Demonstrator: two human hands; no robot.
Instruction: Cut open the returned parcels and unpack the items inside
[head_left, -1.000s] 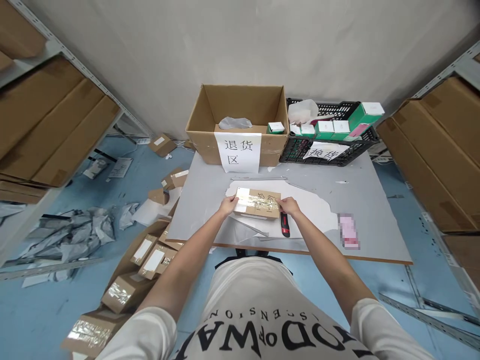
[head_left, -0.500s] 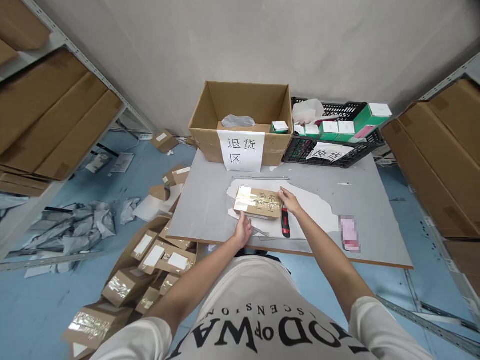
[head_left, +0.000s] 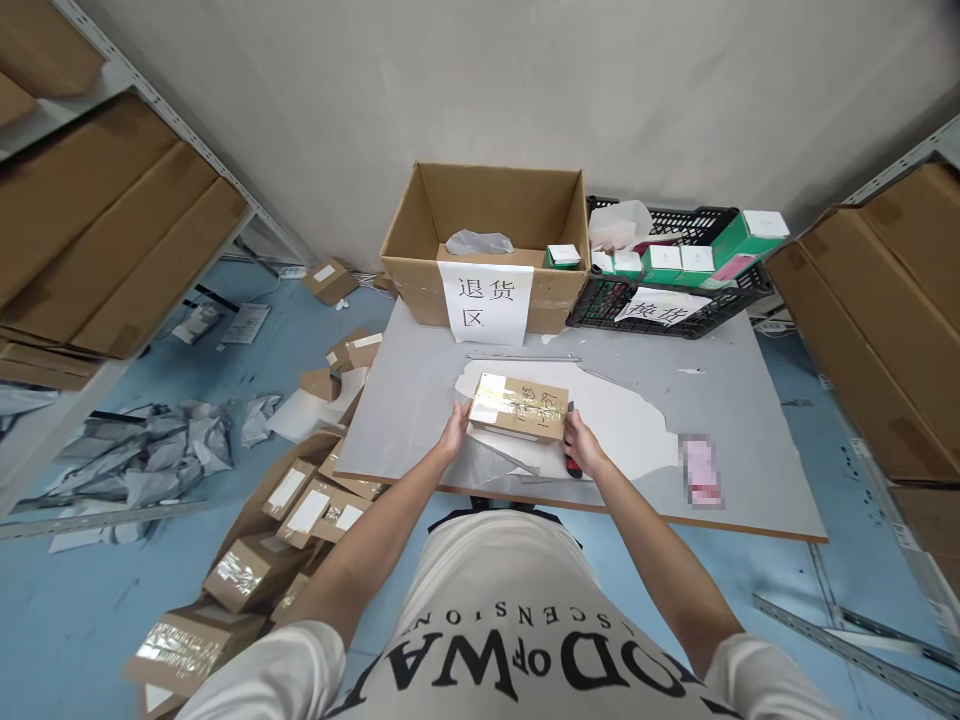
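A small taped cardboard box point(head_left: 517, 407) with handwritten numbers and a white label lies on the table in front of me. My left hand point(head_left: 454, 432) grips its left end, fingers against the side. At the box's right end, my right hand point(head_left: 583, 446) is closed over the middle of a red and black utility knife point(head_left: 574, 468). The knife's black tip shows above the fingers and its red end below; whether a blade is out cannot be seen. Under the box is a torn white sheet point(head_left: 622, 420).
At the table's back stand a large open carton point(head_left: 411, 285) with a paper sign and a black crate point(head_left: 686, 320) holding green-white boxes. A blurred pink phone-like item point(head_left: 700, 470) lies right. Parcels point(head_left: 247, 572) fill a carton at lower left; shelves flank both sides.
My left hand has moved from the box's front edge to its left end. My right hand has come down from the box's far right corner onto the utility knife.
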